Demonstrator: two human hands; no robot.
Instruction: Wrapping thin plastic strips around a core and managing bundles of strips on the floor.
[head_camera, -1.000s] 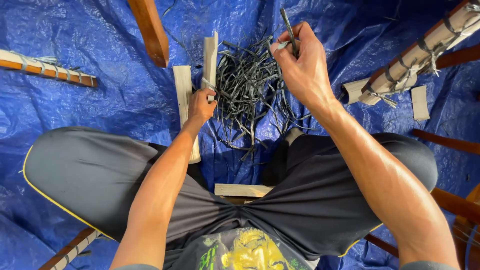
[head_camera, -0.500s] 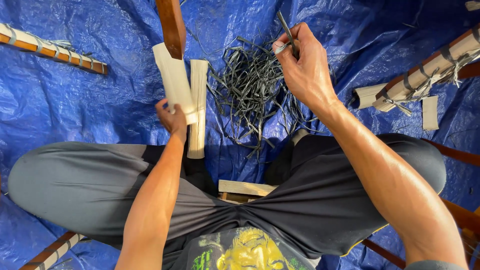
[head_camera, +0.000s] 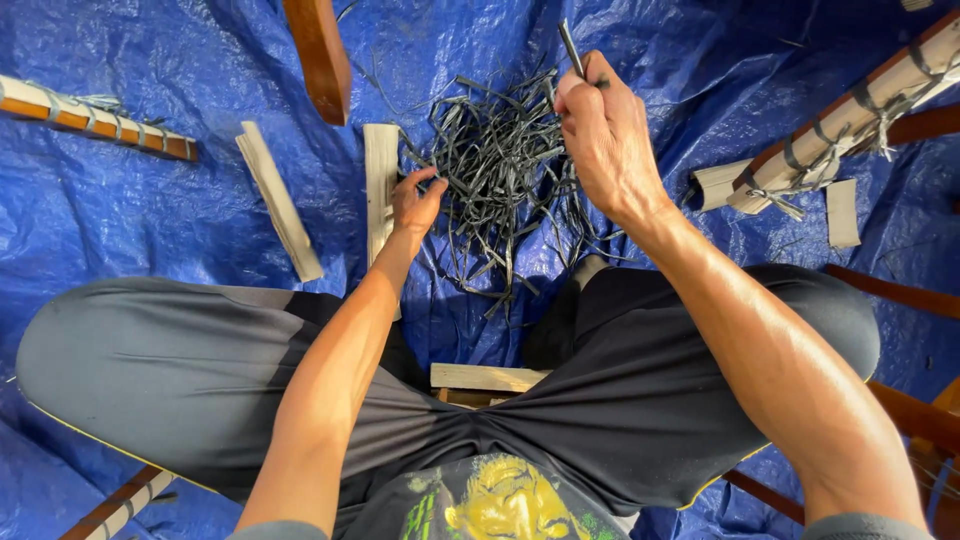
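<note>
On the blue plastic tarpaulin spread over the floor, the left hand rests fingers-apart at the near-left edge of the tangled heap of dark flat strips, while the right hand pinches one dark strip upright above it.

Single head-worn view, steeply downward, close over lap and blue tarp.

Your left hand at a pale slat, right hand pinching a dark strip above the tangled strip pile.

tangled dark strips, heaped on tarp
</note>
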